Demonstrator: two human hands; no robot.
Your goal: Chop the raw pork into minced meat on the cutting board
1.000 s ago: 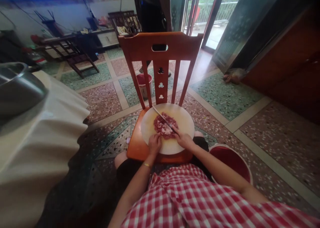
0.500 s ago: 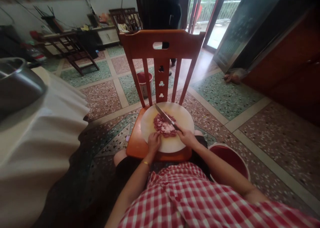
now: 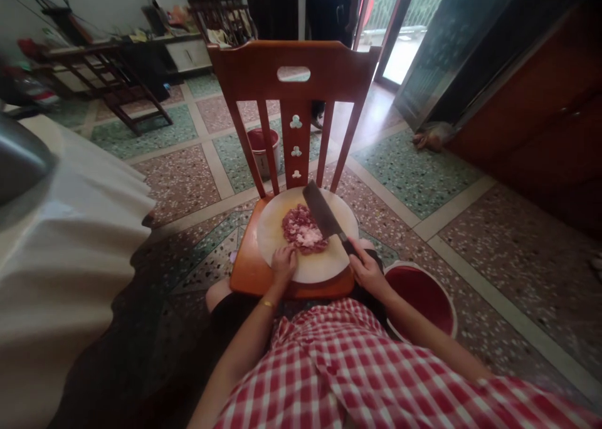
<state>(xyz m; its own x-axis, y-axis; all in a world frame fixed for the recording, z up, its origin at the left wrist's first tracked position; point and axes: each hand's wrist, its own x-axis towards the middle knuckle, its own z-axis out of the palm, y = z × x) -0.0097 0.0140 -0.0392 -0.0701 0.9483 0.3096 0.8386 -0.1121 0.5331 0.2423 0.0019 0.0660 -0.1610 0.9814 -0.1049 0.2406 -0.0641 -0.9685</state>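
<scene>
A round pale chopping board [image 3: 278,223] lies on the seat of a wooden chair [image 3: 291,81] in front of me. A heap of chopped red meat [image 3: 301,227] sits in the board's middle. My right hand [image 3: 367,270] grips the handle of a cleaver [image 3: 320,211], whose broad blade is tilted flat side up over the right edge of the meat. My left hand [image 3: 283,264] rests with curled fingers on the near left of the board, just below the meat.
A red bucket [image 3: 418,291] stands on the floor by my right arm. A smaller red bucket [image 3: 262,145] is behind the chair. A white cloth-covered table [image 3: 66,241] with a metal pot is at left. A person stands in the far doorway [image 3: 329,5].
The cleaver has swung from edge-down across the meat to a raised, flatter tilt at the meat's right side. My right hand pulled back toward me. My left hand stayed on the board.
</scene>
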